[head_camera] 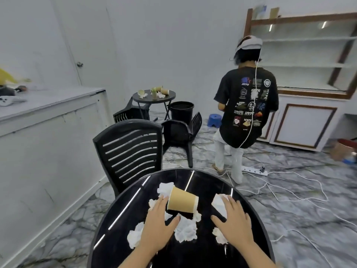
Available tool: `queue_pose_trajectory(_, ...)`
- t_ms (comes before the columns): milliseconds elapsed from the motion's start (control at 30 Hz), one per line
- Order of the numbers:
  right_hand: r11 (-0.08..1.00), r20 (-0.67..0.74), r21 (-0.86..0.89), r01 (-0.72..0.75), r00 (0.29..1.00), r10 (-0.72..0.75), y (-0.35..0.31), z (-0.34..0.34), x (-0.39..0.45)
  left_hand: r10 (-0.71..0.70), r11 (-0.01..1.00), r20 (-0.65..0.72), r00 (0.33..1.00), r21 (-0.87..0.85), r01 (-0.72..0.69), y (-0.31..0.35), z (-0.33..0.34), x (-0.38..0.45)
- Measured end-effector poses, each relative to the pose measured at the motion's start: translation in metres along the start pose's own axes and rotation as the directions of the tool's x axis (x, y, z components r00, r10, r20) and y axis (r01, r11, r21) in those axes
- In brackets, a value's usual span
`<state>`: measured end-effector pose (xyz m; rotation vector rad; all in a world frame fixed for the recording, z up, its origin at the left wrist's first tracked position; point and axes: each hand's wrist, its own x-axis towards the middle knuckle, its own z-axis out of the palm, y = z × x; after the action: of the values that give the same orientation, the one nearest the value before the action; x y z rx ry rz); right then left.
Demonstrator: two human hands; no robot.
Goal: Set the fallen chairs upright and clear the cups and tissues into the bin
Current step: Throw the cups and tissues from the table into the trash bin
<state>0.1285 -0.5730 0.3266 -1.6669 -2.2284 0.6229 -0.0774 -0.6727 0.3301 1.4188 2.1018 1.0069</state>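
Observation:
A brown paper cup (pixel 182 200) lies on its side on the black round table (pixel 119 246) among several crumpled white tissues (pixel 185 230). My left hand (pixel 157 228) hovers open just left of the cup, fingertips close to it. My right hand (pixel 234 221) is open over a white tissue (pixel 219 204) on the right. One black chair (pixel 131 151) stands upright behind the table. Two black chairs lie fallen, one (pixel 181 132) mid-floor and one (pixel 129 113) by the wall. A black bin (pixel 182 111) stands beyond them.
A small black table (pixel 170 96) at the back carries more cups and tissues. A person (pixel 247 107) stands with their back to me on the right. White cables and a power strip (pixel 255 170) cross the marble floor. A white counter (pixel 48 120) runs along the left; a blue stool (pixel 214 120) sits by the cabinet.

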Motion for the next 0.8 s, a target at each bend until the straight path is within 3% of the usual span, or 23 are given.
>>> queue_pose_trajectory(400,0.989,0.029,-0.022,-0.149,0.988,0.149,0.025,0.017,0.050,0.073,0.991,0.160,0.984,0.095,-0.089,0.001,0.037,0.086)
queue_pose_trajectory(667,0.991,0.071,0.004,-0.130,0.989,0.130,0.039,0.036,0.080,0.148,0.894,0.264,0.953,0.376,-0.243,-0.021,0.048,0.110)
queue_pose_trajectory(800,0.996,0.075,0.028,-0.091,0.993,0.088,0.044,0.043,0.094,0.161,0.871,0.305,0.939,0.403,-0.281,-0.026,0.053,0.118)
